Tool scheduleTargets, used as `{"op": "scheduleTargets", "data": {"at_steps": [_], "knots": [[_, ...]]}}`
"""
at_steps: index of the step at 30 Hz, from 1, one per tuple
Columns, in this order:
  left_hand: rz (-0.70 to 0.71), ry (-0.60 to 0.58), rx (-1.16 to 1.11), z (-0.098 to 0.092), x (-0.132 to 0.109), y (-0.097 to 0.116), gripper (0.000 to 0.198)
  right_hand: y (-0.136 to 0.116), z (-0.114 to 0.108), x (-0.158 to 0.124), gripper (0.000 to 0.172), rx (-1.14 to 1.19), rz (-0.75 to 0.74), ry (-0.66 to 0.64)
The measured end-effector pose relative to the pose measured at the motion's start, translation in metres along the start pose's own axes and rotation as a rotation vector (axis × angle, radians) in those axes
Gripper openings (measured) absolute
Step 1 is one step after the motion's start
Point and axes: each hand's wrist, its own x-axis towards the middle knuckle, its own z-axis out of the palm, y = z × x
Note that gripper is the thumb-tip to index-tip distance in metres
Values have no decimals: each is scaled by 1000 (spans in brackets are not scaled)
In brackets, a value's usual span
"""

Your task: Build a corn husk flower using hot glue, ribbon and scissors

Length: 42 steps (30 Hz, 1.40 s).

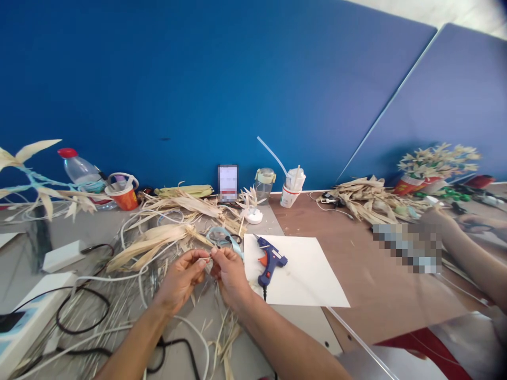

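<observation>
My left hand [182, 277] and my right hand [230, 275] meet low in the middle of the view, fingertips almost touching. Both are closed in a pinch around a thin, pale piece [206, 258], too small to make out. Dried corn husks [152, 245] lie just beyond my left hand. A light blue ribbon-like loop [233, 244] is right behind my fingers. To the right of my right hand, a blue hot glue gun [271, 262] with an orange trigger rests on a white sheet of paper [317, 274]. Thin husk strips [227, 338] lie below my hands.
Cables and a white power strip [37, 311] crowd the left. Along the blue partition [222, 79] stand a red cup [123, 195], a phone [228, 183], a glass jar [264, 182] and a paper cup [291, 195]. Another person's arm [463, 248] reaches in at right, near husk flowers [435, 161].
</observation>
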Motion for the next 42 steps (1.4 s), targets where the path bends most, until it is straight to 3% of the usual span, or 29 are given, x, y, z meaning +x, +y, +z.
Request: {"op": "scheduleTargets", "data": {"at_steps": [10,15,21,35,42], "knots": [[29,-11,13,1,1,-3,24,1,1,-2,32,2,35,-35],[21,25,46,0,0,2,27,-4,-4,1,27,-199,-62,36],[47,87,15,-1,3,3,29,-5,-4,-1,28,-422,-117,1],[17,85,-111,-2,3,7,24,-2,-6,0,20,-524,-31,-83],[2,81,-90,-1,3,5,26,-3,-6,-1,16,-636,-61,-97]]}}
